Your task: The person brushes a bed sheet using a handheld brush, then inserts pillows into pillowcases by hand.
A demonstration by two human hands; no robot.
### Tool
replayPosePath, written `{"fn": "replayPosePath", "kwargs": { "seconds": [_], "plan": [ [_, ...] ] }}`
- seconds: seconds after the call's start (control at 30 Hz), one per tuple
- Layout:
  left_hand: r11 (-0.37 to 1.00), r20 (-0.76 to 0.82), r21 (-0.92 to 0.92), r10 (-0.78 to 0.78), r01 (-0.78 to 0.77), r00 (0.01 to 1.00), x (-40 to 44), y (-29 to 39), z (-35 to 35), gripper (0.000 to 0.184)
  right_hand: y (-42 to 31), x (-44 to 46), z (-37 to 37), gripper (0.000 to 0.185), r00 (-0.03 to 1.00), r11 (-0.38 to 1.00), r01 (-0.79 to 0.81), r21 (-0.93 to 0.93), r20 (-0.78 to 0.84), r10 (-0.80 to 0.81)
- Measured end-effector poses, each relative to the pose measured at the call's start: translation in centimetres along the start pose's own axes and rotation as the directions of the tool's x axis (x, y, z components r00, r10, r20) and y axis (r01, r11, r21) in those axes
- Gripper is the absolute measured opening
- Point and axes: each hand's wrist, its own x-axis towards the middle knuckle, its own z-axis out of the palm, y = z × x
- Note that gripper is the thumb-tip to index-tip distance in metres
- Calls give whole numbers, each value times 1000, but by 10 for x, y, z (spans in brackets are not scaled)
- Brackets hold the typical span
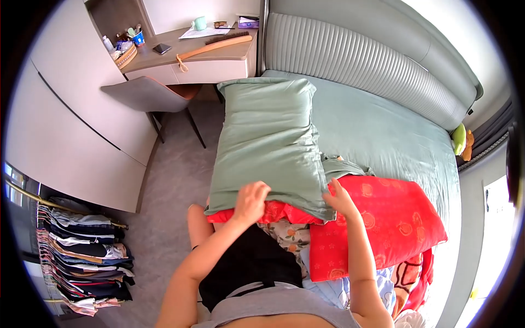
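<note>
A grey-green pillowcase (265, 136) lies over a pillow in front of me, wrinkled across its middle. At its near, open end a strip of the red pillow (281, 212) shows. My left hand (252, 203) is closed on the pillowcase near that end, fingers curled into the cloth. At the near right edge of the same pillowcase, my right hand (340, 198) pinches the fabric; its fingertips are partly hidden. A second red pillow (377, 224) with a flower pattern lies beside and partly under my right forearm.
The bed (377, 120) stretches right to a ribbed headboard (361, 54). Patterned bedding (407, 276) is bunched at the near right. A chair (156, 95) stands by a desk (219, 54) holding a long-handled brush (216, 48). Hanging clothes (87, 251) fill a rack at left.
</note>
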Motion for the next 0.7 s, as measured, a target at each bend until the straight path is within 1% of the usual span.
{"fn": "replayPosePath", "kwargs": {
  "seconds": [0.03,0.07,0.1,0.13,0.2,0.23,0.27,0.3,0.33,0.37,0.4,0.43,0.47,0.53,0.57,0.6,0.63,0.67,0.7],
  "plan": [
    [984,39,152,-101,94,994,1,-5,-15,56,-11,17,7,79,997,992,-74,99,33,71],
    [964,-3,207,-167,164,986,-3,-16,-14,53,1,41,28,77,997,998,-51,32,-56,53],
    [956,66,215,-218,200,974,-9,-32,-6,46,11,63,47,75,989,999,-33,-36,-143,27],
    [946,134,223,-268,234,954,-14,-44,0,39,1,76,51,68,982,990,-94,-108,-172,74],
    [928,-11,76,-366,366,931,0,-44,4,28,-20,96,58,56,955,943,-226,-242,-245,166],
    [908,-79,-9,-419,420,905,14,-37,3,22,-15,101,61,50,962,960,-175,-219,-246,120],
    [943,-257,-92,-332,319,908,25,-28,0,20,-12,108,65,45,966,973,-121,-194,-250,70],
    [966,-304,-168,-239,195,922,32,-12,-14,20,-11,113,70,42,967,984,-67,-164,-256,23],
    [970,-354,-236,-147,64,923,36,0,-27,19,-16,105,64,35,913,998,-14,-64,-408,-13],
    [969,-373,-216,28,-116,927,34,5,-33,20,-6,95,57,33,832,974,150,170,-554,-31],
    [972,-275,-200,69,-127,959,26,12,-40,20,-3,76,41,31,818,884,156,441,-559,134],
    [983,-177,-132,106,-130,978,13,7,-35,21,45,80,45,32,796,918,119,379,-589,140],
    [988,-73,-64,136,-140,988,-3,-5,-27,21,71,75,51,32,836,991,-57,120,-537,113],
    [990,-18,104,95,-93,995,-36,-37,-13,24,62,67,62,31,889,982,-139,-126,-454,67],
    [983,-58,186,14,-3,998,-45,-46,-22,24,56,77,65,32,909,954,-219,-203,-398,124],
    [970,-95,159,-172,185,981,-58,-56,-29,25,47,80,65,40,933,938,-225,-265,-337,129],
    [936,-162,153,-293,317,942,-66,-61,-41,22,35,81,71,48,909,952,-218,-212,-400,119],
    [861,-137,117,-479,495,867,-78,-70,-45,21,22,79,78,57,880,965,-207,-162,-462,112],
    [747,-110,81,-651,660,751,-83,-71,-52,21,8,77,80,63,905,947,-280,-158,-373,205]
  ]
}}
